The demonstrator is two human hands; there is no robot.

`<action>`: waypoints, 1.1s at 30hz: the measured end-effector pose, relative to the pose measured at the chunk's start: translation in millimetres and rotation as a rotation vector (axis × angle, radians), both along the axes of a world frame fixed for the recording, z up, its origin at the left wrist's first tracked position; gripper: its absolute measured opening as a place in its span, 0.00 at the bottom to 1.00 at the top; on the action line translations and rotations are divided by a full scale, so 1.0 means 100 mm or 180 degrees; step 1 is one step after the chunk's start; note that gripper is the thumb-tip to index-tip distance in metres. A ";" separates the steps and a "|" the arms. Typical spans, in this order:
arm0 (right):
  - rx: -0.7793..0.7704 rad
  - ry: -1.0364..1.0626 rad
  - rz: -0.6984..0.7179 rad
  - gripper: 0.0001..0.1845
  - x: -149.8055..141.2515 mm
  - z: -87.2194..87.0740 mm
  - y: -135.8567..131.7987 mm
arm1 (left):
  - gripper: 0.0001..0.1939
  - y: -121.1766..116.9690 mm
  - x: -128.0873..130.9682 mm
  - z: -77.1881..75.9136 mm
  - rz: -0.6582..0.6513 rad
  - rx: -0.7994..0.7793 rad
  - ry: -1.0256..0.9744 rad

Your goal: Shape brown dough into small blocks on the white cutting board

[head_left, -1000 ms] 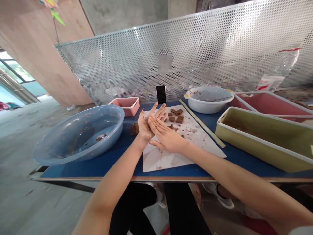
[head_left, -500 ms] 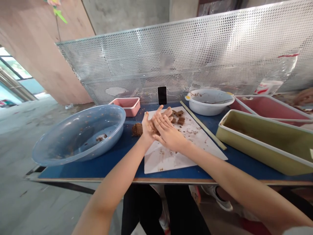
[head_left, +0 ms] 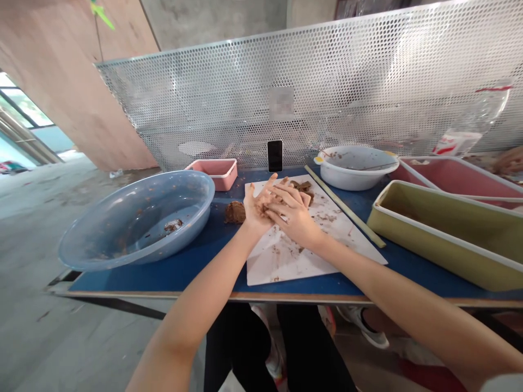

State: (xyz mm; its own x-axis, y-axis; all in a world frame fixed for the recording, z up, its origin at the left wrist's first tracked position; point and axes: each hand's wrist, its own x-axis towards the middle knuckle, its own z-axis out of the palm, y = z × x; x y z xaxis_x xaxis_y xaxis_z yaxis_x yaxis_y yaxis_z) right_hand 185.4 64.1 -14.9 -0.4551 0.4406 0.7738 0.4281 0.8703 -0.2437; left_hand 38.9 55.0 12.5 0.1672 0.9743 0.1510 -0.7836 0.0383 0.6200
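Observation:
My left hand (head_left: 261, 209) is palm up above the white board (head_left: 286, 264), its fingers stretched apart and its palm smeared brown. My right hand (head_left: 296, 218) lies across it, palm down, with straight fingers touching the left palm and fingers. Whether a bit of clay sits between the palms is hidden. Beyond the right fingers, pieces of brown clay (head_left: 304, 188) rest at the board's far side, partly covered. A larger lump of clay (head_left: 235, 212) sits on the blue table just left of my left hand. Brown crumbs dot the board.
A large blue basin (head_left: 98, 261) stands on the left, a small pink box (head_left: 224, 177) behind. A phone (head_left: 275, 155) leans at the perforated screen (head_left: 229, 98). Rightward are a pale stick (head_left: 347, 209), a white basin (head_left: 347, 177), a green trough (head_left: 433, 239), pink trays (head_left: 461, 171) and a bottle (head_left: 461, 136).
My right hand has slid back slightly toward the right across the left palm, showing more of the smeared palm. The whole view has shifted a little.

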 end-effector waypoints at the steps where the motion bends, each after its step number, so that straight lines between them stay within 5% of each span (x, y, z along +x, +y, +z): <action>1: -0.0024 0.0053 -0.0030 0.24 -0.01 0.00 -0.01 | 0.42 0.00 0.00 -0.01 0.0007 -0.0034 0.0018; 7: -0.0278 0.0084 0.0099 0.11 0.12 0.16 0.06 | 0.34 0.09 0.00 0.06 0.0173 -0.0191 0.0237; 12: -0.0130 -0.0274 0.0191 0.19 0.40 0.39 0.39 | 0.24 0.23 0.04 0.21 0.0750 -0.0095 0.0901; 17: -0.0193 -0.0268 -0.0296 0.20 0.56 0.20 0.61 | 0.18 0.13 -0.03 0.06 0.1549 0.0701 0.2214; 21: -0.0337 -0.0317 -0.0680 0.17 0.58 0.01 0.55 | 0.24 0.03 -0.10 -0.09 0.1372 0.0805 0.2757; 33: 0.0285 -0.1086 -0.0397 0.19 0.60 0.02 0.41 | 0.26 0.05 -0.07 -0.16 0.0601 0.0695 0.2766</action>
